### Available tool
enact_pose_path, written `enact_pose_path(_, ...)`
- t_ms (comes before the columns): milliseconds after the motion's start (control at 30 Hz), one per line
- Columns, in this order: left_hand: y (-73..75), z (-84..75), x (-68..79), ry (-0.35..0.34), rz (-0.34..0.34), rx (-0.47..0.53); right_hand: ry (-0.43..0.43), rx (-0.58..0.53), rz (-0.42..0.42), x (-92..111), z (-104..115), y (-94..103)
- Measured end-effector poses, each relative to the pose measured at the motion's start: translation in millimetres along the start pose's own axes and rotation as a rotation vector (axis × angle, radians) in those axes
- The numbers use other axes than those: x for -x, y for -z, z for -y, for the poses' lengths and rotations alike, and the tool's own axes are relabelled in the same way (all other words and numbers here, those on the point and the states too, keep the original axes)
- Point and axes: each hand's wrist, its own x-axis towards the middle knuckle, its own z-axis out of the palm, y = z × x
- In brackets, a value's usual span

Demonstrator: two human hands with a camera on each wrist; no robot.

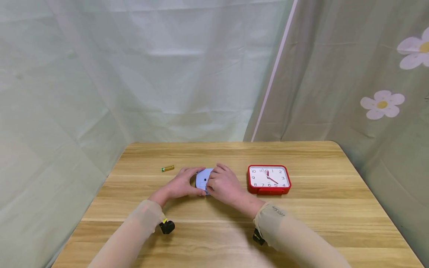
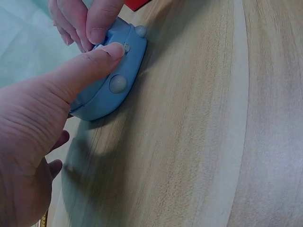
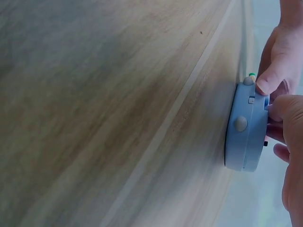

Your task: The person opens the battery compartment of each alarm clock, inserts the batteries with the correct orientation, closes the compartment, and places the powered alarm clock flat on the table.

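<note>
A light-blue alarm clock (image 1: 202,176) lies with its back up on the table, a small black knob showing. My left hand (image 1: 181,183) grips it from the left, fingers at the far side and thumb on the near edge. In the left wrist view that thumb lies beside a small switch on the clock's rim (image 2: 102,106), between two round feet. My right hand (image 1: 226,186) covers the clock's right part. Its bunched fingers and thumb pinch at a recess in the back, seen in the right wrist view beside the clock's side (image 3: 244,142); the fingertips are partly hidden.
A gold-and-green battery (image 1: 168,168) lies on the wooden table (image 1: 207,238), beyond my left hand. To the right of my right hand stands a red clock (image 1: 269,190) with a white dial. Pale curtains (image 1: 187,74) hang behind the table's far edge and at both sides.
</note>
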Motion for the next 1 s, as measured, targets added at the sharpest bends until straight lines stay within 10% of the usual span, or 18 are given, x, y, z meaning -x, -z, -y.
enact_pose_path(1000,1.2,0.9,-1.4,0.006,0.024,-0.008,-0.119,-0.071,-0.023,-0.3,1.9,-0.2)
